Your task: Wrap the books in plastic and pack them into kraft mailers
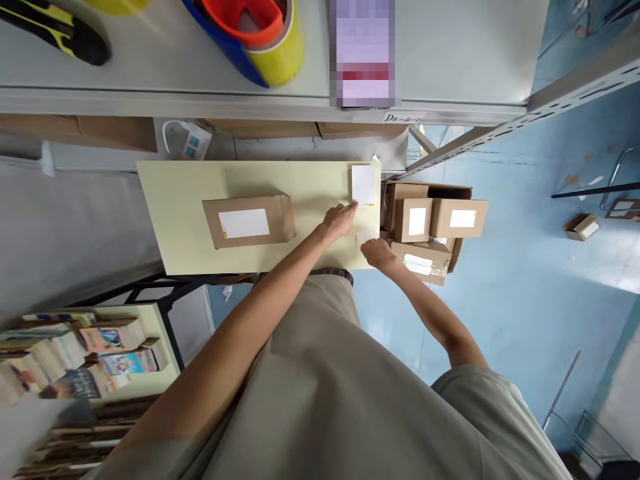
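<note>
**White paper slip (367,234) at right grip (379,253), white label (363,181) under left grip (341,220)**

Right: curled over the slip's near edge, apparently pinching it, above the right end of the table (175,207). Left: reaching ahead with an extended fingertip, touching the label's near-left corner; cannot tell whether otherwise open or closed.

Likely very light, thin and bendy, both slip and label; easy to crease, perhaps quick to slide on so smooth a surface. Best taken by an edge or corner, with a light pinch. Cannot tell whether single or stacked in the label's case.

Just right of the right grip: an open carton (456,253), loaded with brown boxes (463,219). Left of the left grip, apart: a cardboard parcel (280,220), lying label-up, probably stiff and best held by opposite sides.

Farther ahead of both: a grey shelf (450,53), with a yellow-sided tape roll (287,57) and, far left, a utility knife (90,43).
</note>
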Action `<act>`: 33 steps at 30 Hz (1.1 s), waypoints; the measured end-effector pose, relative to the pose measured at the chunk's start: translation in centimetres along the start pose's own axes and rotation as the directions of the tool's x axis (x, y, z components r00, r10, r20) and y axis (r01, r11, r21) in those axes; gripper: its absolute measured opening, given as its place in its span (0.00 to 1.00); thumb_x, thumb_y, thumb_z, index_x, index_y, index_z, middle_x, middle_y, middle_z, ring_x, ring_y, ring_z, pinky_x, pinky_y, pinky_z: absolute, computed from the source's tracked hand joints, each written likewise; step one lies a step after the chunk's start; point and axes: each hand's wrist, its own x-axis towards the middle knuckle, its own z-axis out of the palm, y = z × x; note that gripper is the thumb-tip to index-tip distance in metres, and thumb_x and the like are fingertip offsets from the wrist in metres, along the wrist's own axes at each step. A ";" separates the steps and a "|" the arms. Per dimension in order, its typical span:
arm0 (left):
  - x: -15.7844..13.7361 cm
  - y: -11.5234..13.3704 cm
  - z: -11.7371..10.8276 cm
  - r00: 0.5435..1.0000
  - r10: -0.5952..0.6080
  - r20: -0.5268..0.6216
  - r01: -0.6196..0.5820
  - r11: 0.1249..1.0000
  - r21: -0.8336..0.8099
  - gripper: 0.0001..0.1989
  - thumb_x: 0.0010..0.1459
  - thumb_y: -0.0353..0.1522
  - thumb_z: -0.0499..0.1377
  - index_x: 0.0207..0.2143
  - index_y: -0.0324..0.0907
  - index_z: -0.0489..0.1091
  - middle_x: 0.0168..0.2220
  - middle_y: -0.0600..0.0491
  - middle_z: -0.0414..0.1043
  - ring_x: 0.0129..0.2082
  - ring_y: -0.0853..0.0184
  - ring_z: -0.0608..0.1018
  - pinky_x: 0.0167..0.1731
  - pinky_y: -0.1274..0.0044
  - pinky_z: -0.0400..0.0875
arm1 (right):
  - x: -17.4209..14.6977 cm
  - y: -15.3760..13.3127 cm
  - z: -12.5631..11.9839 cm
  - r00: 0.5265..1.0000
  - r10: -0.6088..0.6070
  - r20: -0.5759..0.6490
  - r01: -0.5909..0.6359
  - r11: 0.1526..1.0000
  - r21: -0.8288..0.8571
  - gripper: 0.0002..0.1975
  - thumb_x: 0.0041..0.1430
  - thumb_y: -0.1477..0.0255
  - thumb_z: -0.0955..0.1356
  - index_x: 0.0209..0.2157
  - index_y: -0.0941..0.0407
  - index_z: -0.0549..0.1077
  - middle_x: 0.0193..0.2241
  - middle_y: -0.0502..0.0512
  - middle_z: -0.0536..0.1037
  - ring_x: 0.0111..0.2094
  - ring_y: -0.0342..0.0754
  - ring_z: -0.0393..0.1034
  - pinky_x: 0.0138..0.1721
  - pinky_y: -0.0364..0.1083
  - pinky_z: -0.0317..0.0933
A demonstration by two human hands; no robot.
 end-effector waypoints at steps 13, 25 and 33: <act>-15.5 -8.3 -0.6 0.972 -0.131 -0.195 -0.126 0.410 -0.903 0.41 0.53 0.68 0.78 0.43 0.40 0.84 0.44 0.43 0.90 0.45 0.53 0.91 0.49 0.62 0.92 | -1.5 -2.2 -3.2 0.603 0.427 -0.673 0.571 0.358 0.739 0.21 0.71 0.47 0.78 0.41 0.50 0.80 0.36 0.50 0.82 0.33 0.46 0.75 0.33 0.46 0.70; -25.7 -11.8 -5.7 0.899 -0.175 -0.402 -0.310 0.395 -0.865 0.27 0.62 0.56 0.78 0.40 0.41 0.85 0.38 0.48 0.87 0.41 0.56 0.90 0.41 0.67 0.91 | -3.0 -10.2 -5.5 0.652 0.409 -0.638 0.600 0.234 0.765 0.27 0.67 0.40 0.81 0.41 0.49 0.79 0.34 0.47 0.77 0.33 0.44 0.70 0.33 0.45 0.74; -30.9 -18.5 -6.9 0.843 -0.067 -0.533 -0.447 0.462 -0.766 0.26 0.65 0.57 0.78 0.38 0.43 0.84 0.37 0.50 0.85 0.38 0.60 0.89 0.43 0.69 0.89 | -3.3 -18.9 -6.5 0.562 0.395 -0.727 0.638 0.352 0.685 0.24 0.70 0.44 0.81 0.45 0.48 0.77 0.37 0.48 0.73 0.37 0.47 0.75 0.40 0.50 0.77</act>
